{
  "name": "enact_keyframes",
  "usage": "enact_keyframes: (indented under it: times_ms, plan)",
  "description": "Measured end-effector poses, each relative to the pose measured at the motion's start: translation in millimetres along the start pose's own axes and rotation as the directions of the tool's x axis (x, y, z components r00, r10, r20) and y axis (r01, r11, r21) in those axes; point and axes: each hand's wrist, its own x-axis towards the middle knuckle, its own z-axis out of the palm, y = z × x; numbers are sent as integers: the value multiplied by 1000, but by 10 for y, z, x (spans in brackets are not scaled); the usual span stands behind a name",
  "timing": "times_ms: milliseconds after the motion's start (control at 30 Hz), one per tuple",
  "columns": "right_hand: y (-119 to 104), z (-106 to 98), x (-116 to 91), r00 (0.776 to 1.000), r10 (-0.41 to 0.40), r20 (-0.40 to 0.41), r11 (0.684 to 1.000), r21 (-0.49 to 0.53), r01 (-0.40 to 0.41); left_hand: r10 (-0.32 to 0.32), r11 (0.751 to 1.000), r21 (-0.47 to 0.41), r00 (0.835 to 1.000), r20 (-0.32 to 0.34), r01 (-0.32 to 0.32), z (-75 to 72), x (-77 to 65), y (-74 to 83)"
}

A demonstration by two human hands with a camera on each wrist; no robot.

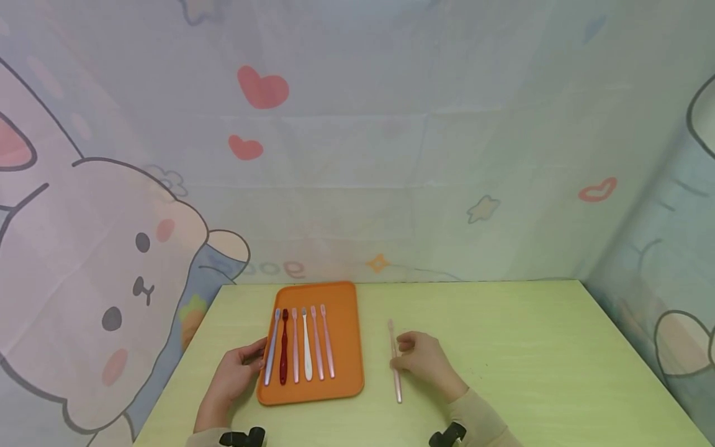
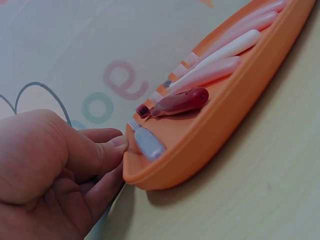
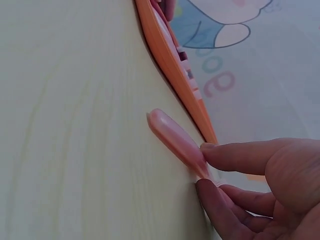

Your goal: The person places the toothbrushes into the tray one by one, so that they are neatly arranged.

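An orange tray (image 1: pixel 347 347) lies on the table with several toothbrushes side by side in it. From the left come a light blue toothbrush (image 1: pixel 272 347), a dark red toothbrush (image 1: pixel 283 347), a pink one, a white toothbrush (image 1: pixel 307 354) and more pink ones. My left hand (image 1: pixel 231 375) grips the tray's left edge, thumb on the rim (image 2: pixel 131 159) beside the blue toothbrush. To the right of the tray, my right hand (image 1: pixel 426 360) pinches another pink toothbrush (image 3: pixel 175 137) between thumb and fingers around its middle, handle end toward me. Its bristle end is hidden in the right wrist view.
The light green table (image 1: pixel 519 347) runs on to the right of my right hand. Behind its far edge hangs a cloth backdrop (image 1: pixel 357 205) with hearts and a cartoon rabbit. Dark wrist cameras (image 1: pixel 246 437) sit on both wrists.
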Motion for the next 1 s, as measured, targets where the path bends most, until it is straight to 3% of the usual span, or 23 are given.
enact_keyframes:
  times_ms: [500, 1000]
  plan:
    - [-76, 92, -48, 997, -70, -30, 995, -77, 68, 13, 1000, 12, 1000, -4, -13, -20, -21, 16]
    - [-128, 106, -88, 998, -60, -20, 995, -85, 58, 10, 1000, 14, 1000, 6, -10, -12, -27, 32]
